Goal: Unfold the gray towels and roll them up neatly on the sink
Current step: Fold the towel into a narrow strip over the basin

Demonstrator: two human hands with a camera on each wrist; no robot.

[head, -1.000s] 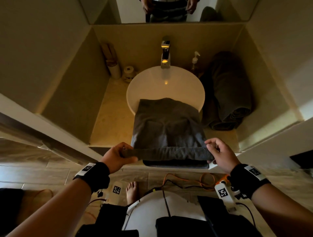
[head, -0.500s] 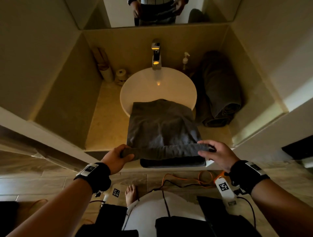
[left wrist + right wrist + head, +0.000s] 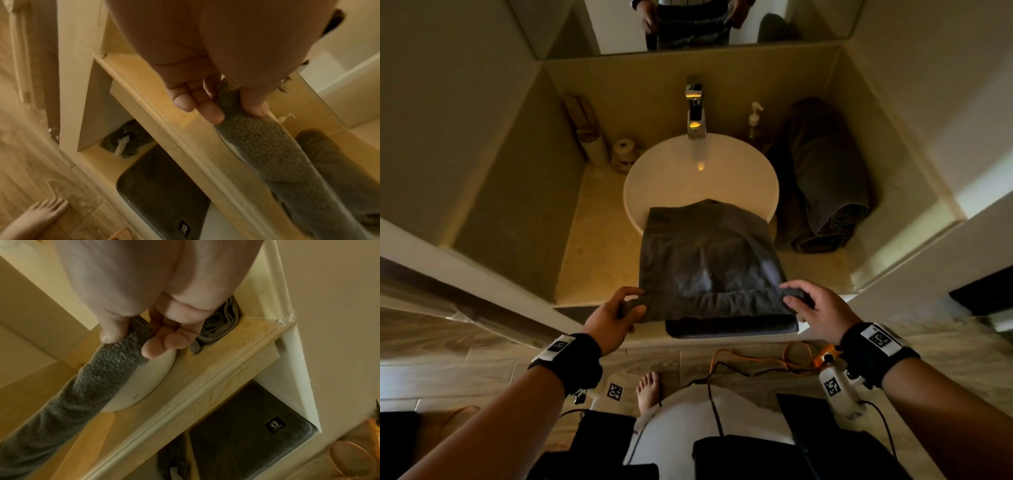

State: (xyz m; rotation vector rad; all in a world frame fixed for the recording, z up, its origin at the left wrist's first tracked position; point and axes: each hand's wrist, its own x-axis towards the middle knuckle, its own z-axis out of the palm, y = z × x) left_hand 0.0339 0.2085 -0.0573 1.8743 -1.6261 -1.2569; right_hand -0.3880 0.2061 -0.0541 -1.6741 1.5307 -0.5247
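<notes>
A gray towel (image 3: 705, 253) lies spread over the front of the round white basin (image 3: 671, 174) and the counter, its near end turned over into a narrow roll (image 3: 709, 305). My left hand (image 3: 625, 306) pinches the roll's left end; in the left wrist view the towel (image 3: 255, 138) sits between thumb and fingers. My right hand (image 3: 796, 298) pinches the roll's right end, and the right wrist view shows the towel (image 3: 115, 363) between thumb and fingers (image 3: 156, 347). A second gray towel (image 3: 822, 178), rolled, lies on the counter right of the basin.
A tap (image 3: 695, 109) stands behind the basin with a soap pump (image 3: 755, 116) to its right. Paper rolls (image 3: 606, 150) sit in the back left corner. Walls close in the counter (image 3: 595, 240) on three sides. A dark mat (image 3: 732, 327) shows below the counter's front edge.
Both hands have carried the rolled near end of the towel a little farther from me, toward the basin. The view has tilted, so the mirror shows more of the person.
</notes>
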